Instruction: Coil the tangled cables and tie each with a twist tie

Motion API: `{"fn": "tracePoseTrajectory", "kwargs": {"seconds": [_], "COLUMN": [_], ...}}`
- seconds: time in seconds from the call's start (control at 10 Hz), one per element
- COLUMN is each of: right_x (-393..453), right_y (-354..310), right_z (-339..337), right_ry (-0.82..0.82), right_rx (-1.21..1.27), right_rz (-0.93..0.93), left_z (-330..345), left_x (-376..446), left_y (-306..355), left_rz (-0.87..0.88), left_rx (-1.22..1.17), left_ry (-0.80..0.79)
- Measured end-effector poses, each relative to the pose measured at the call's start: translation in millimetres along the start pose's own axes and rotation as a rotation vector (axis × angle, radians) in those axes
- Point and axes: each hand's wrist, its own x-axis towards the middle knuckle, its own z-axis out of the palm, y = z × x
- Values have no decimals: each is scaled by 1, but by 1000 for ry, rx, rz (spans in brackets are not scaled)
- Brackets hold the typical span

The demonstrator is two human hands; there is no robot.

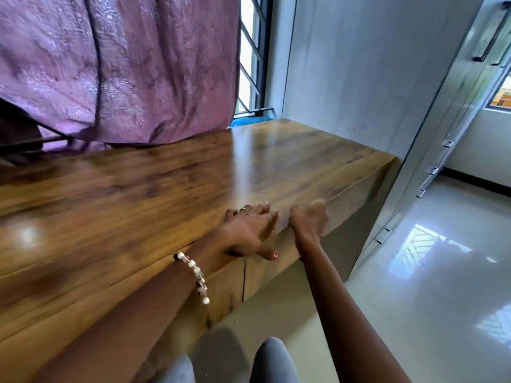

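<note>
No cable or twist tie shows in this blurred head view. My left hand (249,233), with a bead bracelet on the wrist and a ring on one finger, rests on the front edge of the wooden desk (166,194). Its fingers lie spread on the top and its thumb hangs over the front face. Just to its right, my right hand (308,218) reaches up from below, with its fingers curled over the same edge.
A purple curtain (124,67) hangs behind the desk, next to a barred window (253,56). To the right are a grey wall, tall cabinet doors (456,111) and a glossy tiled floor (414,272). My grey-clad knees (273,360) show under the desk edge.
</note>
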Motion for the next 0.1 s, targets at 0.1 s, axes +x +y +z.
{"fn": "tracePoseTrajectory", "kwargs": {"seconds": [0.1], "right_x": [-2], "right_y": [-36], "right_z": [12], "right_ry": [119], "right_rx": [-230], "right_rz": [-293], "left_z": [-32], "left_x": [7], "left_y": [-35], "left_rz": [95], "left_rx": [-489], "left_ry": [17]}}
